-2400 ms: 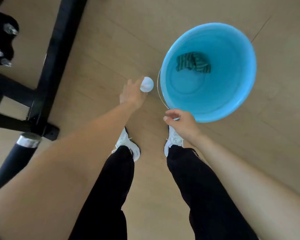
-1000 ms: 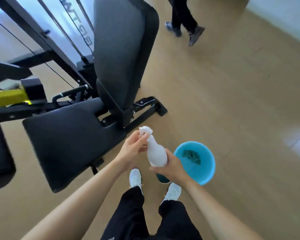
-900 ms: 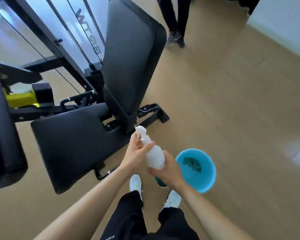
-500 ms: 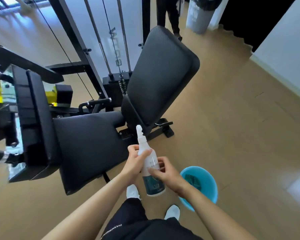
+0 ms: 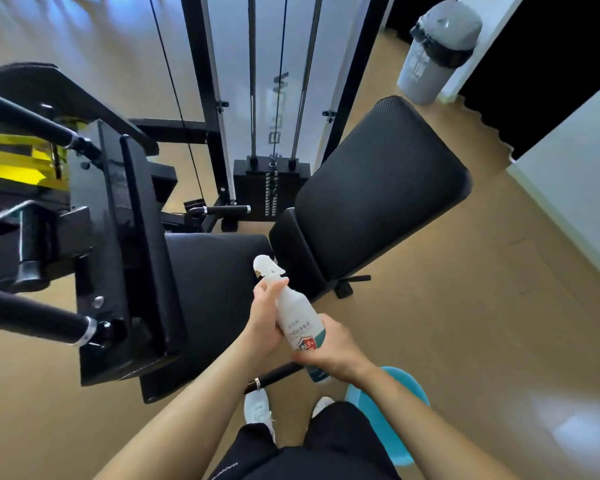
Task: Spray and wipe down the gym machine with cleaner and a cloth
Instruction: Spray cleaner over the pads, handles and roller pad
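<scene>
While both hands (image 5: 267, 317) gripped the spray bottle (image 5: 298, 320), its nozzle (image 5: 265, 266) wanted aiming squarely at the near seat pad (image 5: 215, 289).

This is a gym, an indoor training room. A black weight machine (image 5: 129, 237) fills the left and middle. Its stack of weight plates (image 5: 271, 192) sits under two chrome guide rods (image 5: 252, 81). Thin cables (image 5: 171, 81) run beside a black upright (image 5: 203, 81), and a padded seat (image 5: 219, 289) meets a tilted padded backrest (image 5: 378, 195). Dark handles (image 5: 32, 317) with chrome collars stick out at the left. The floor (image 5: 465, 323) is tan wood-look boards. A grey lidded bin (image 5: 433, 50) with a black liner stands by a dark doorway.
</scene>
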A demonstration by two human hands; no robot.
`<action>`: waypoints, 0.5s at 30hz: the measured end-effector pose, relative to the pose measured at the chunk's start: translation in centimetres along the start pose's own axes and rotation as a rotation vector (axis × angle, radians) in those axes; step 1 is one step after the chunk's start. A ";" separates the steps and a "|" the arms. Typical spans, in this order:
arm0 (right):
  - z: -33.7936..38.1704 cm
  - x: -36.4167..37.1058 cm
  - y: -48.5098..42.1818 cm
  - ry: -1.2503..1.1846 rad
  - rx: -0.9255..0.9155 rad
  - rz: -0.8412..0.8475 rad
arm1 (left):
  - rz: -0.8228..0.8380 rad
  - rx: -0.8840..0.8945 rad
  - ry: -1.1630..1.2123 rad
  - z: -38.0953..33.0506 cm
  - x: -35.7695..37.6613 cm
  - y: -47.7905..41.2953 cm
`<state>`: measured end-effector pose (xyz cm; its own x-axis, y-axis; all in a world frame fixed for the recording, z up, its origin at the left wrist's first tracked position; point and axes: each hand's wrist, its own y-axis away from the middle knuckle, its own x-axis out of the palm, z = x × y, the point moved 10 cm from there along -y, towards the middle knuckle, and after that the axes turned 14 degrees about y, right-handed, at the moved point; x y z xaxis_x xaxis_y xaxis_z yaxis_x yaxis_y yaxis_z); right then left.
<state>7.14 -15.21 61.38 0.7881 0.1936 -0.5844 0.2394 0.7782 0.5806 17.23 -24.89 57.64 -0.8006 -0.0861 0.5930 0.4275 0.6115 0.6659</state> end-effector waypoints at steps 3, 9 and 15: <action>0.7 -1.4 -0.7 0.047 -0.010 -0.032 | 0.007 0.052 -0.045 -1.7 1.7 -1.4; 0.1 -3.6 -1.3 -0.138 -0.062 0.000 | -0.049 0.002 -0.068 -2.3 4.7 -5.2; -1.7 -7.0 -1.4 -0.239 -0.091 -0.075 | -0.074 -0.043 -0.132 -2.6 8.6 -7.5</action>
<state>0.35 -16.66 63.71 0.8841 -0.0050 -0.4673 0.2591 0.8374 0.4813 8.22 -32.25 58.90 -0.8776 -0.0235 0.4788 0.3809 0.5724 0.7261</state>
